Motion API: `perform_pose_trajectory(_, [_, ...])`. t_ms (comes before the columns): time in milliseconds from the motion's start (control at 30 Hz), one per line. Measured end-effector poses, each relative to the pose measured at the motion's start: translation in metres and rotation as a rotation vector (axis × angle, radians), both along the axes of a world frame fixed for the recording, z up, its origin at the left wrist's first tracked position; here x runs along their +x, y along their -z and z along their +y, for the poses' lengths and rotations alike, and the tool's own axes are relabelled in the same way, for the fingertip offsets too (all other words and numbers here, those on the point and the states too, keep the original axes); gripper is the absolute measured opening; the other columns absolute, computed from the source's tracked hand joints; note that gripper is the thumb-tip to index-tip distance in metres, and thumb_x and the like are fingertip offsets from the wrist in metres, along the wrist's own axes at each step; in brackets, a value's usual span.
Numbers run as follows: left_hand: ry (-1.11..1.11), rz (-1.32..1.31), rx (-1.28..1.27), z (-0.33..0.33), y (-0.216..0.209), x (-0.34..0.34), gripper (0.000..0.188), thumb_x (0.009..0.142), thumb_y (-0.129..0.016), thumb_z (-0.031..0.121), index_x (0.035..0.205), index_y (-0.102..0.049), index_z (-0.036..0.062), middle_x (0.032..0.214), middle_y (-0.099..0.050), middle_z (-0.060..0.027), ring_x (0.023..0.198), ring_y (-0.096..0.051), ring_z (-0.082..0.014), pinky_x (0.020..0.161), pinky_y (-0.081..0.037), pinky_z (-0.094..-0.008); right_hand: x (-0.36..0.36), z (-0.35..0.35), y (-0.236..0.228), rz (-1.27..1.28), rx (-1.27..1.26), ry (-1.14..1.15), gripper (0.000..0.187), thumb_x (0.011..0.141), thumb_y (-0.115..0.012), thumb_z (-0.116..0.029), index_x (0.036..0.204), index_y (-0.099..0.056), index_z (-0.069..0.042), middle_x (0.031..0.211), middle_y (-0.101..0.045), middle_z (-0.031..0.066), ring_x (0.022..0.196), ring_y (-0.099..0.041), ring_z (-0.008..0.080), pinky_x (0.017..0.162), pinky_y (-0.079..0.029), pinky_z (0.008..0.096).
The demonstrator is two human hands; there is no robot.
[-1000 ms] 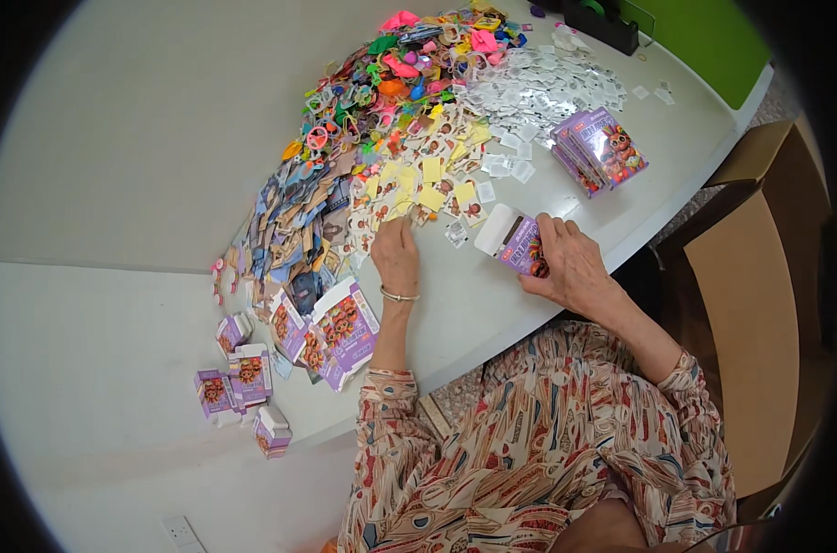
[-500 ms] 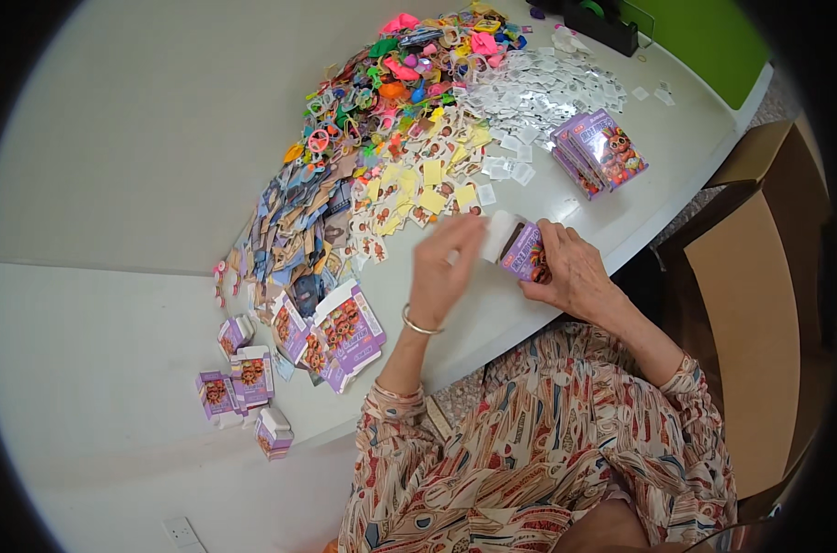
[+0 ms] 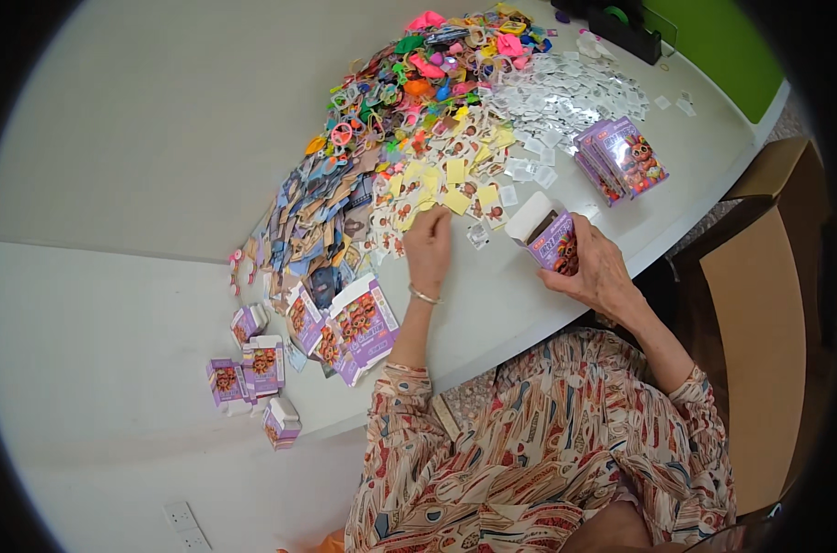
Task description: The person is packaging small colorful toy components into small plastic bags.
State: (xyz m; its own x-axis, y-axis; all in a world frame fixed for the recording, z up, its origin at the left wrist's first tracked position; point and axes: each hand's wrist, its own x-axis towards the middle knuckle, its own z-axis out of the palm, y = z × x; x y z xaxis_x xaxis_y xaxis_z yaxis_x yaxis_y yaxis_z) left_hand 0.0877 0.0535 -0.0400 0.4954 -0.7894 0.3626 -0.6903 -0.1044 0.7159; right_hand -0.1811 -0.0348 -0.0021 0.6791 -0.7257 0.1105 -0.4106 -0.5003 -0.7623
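My right hand (image 3: 606, 269) grips a small purple printed carton (image 3: 558, 243) above the table. Its white flap (image 3: 531, 217) stands open toward the left, and a dark gap shows at that end. My left hand (image 3: 427, 247), with a bangle at the wrist, is down at the near edge of a heap of small yellow and picture cards (image 3: 455, 171). Its fingers are curled together at the cards, and what lies between them, if anything, is hidden.
Colourful plastic trinkets (image 3: 418, 83), clear-white sachets (image 3: 566, 97) and folded bluish-brown papers (image 3: 317, 207) form heaps. Purple cartons (image 3: 632, 158) stand at right. Flattened cartons (image 3: 365, 323) and more boxes (image 3: 263, 364) lie left. A tape dispenser (image 3: 626, 28) and cardboard box (image 3: 750, 341) stand nearby.
My left hand has moved left from beside the carton's open end to the card heap, and its fingers have closed. The right hand still holds the carton, now with its open flap in plain view.
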Motion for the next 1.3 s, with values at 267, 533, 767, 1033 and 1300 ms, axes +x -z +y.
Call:
perform_pose_trajectory(267, [-0.086,1.491,-0.294,-0.009,-0.028,0.065,0.020,0.089,-0.064,0.015,0.092,-0.060,-0.0043,0.086,-0.061,-0.0114,0.075,-0.059,-0.0187,0.070,-0.054,-0.0272,0.001,0.001,0.005,-0.013,-0.107,0.023,0.074,0.067,-0.073,-0.034,0.119,-0.038,0.006,0.096,-0.057,0.0250,0.087,-0.060,0.0390,0.076,-0.050,0.0438])
perform_pose_trajectory(533, [-0.086,0.747,0.085,-0.114,-0.015,0.113,0.015,0.085,-0.067,0.016,0.088,-0.066,0.0013,0.074,-0.062,-0.0031,0.057,-0.055,-0.0093,0.046,-0.042,-0.0226,0.000,0.001,0.005,0.025,-0.046,0.029,0.078,0.067,-0.075,-0.039,0.121,-0.040,0.005,0.095,-0.059,0.0259,0.086,-0.061,0.0405,0.077,-0.050,0.0434])
perform_pose_trajectory(767, [-0.227,-0.335,0.312,-0.150,0.018,0.111,0.026,0.068,-0.076,0.023,0.084,-0.068,0.0041,0.080,-0.068,-0.0147,0.077,-0.065,-0.0312,0.075,-0.050,-0.0396,0.001,-0.008,0.009,0.063,-0.043,0.024,0.074,0.066,-0.075,-0.038,0.117,-0.043,0.005,0.093,-0.059,0.0246,0.084,-0.061,0.0387,0.075,-0.050,0.0422])
perform_pose_trajectory(1033, [-0.221,-0.278,0.137,-0.118,0.024,0.167,0.018,0.071,-0.072,0.009,0.085,-0.066,0.0009,0.072,-0.066,-0.0130,0.060,-0.064,-0.0235,0.056,-0.050,-0.0343,0.009,-0.001,0.004,-0.003,-0.117,-0.025,0.071,0.065,-0.075,-0.039,0.112,-0.043,0.005,0.088,-0.057,0.0226,0.083,-0.059,0.0382,0.074,-0.048,0.0428])
perform_pose_trajectory(1300, [0.128,0.697,-0.014,-0.108,-0.049,0.056,0.015,0.084,-0.065,0.003,0.098,-0.063,-0.0002,0.077,-0.064,-0.0063,0.064,-0.061,-0.0128,0.057,-0.050,-0.0246,-0.002,-0.006,0.016,0.035,-0.126,0.047,0.063,0.065,-0.075,-0.039,0.101,-0.043,0.002,0.082,-0.057,0.0210,0.080,-0.058,0.0364,0.071,-0.048,0.0429])
